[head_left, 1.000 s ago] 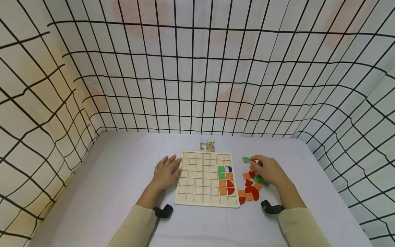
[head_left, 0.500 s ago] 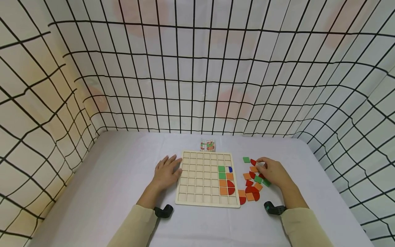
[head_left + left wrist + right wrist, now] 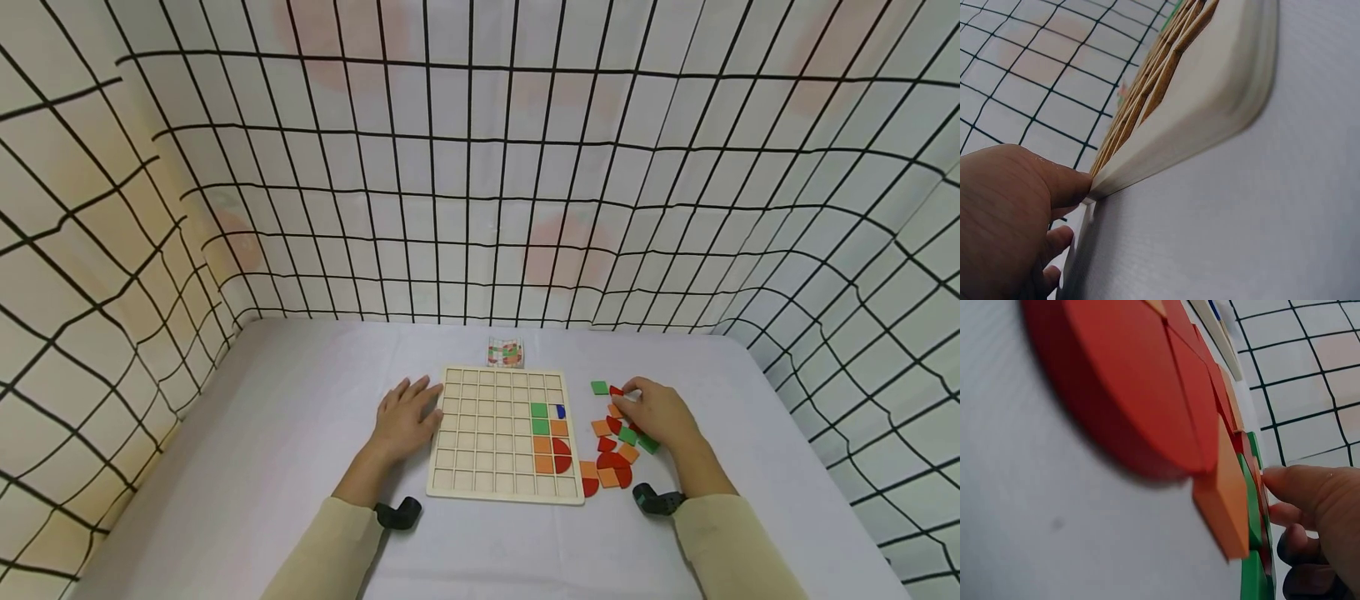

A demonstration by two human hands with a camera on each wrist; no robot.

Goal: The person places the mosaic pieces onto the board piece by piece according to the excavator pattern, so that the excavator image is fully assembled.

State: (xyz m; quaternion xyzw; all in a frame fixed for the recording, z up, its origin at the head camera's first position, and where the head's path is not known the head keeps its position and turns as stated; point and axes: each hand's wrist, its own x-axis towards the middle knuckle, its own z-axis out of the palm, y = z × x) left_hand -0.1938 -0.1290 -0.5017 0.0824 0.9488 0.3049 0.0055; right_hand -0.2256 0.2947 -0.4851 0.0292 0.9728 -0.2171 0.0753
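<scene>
- Surface: a white tabletop (image 3: 495, 550) fills the lower part of the head view.
- Enclosure: black wire mesh (image 3: 470, 200) stands along the back and both sides, in front of pale sheeting (image 3: 442, 158) with faint pink round patches.
- Board: one pale gridded board (image 3: 480, 497) lies flat at lower centre of the frame.
- Card: one small printed card (image 3: 506, 352) lies just above the board's top edge.
- Pieces on the board, near its right side: two green squares (image 3: 538, 410), three orange squares (image 3: 543, 464), two red quarter-round pieces (image 3: 561, 447) and one blue piece (image 3: 560, 412).
- Loose pieces, right of the board: three green pieces (image 3: 599, 387), five orange pieces (image 3: 601, 427) and at least six red pieces (image 3: 607, 445); overlap prevents an exact red count.
- Left hand (image 3: 405, 422): one, at the board's left edge, fingers spread; the thumb touches the rim.
- Right hand (image 3: 662, 411): one, over the upper part of the loose pieces, fingers bent, fingertips beside a red piece; whether a piece is gripped cannot be told.
- The two hands are well apart.
- Wearables: two beige sleeves (image 3: 322, 554) and two black wrist devices (image 3: 399, 513), one per arm.
</scene>
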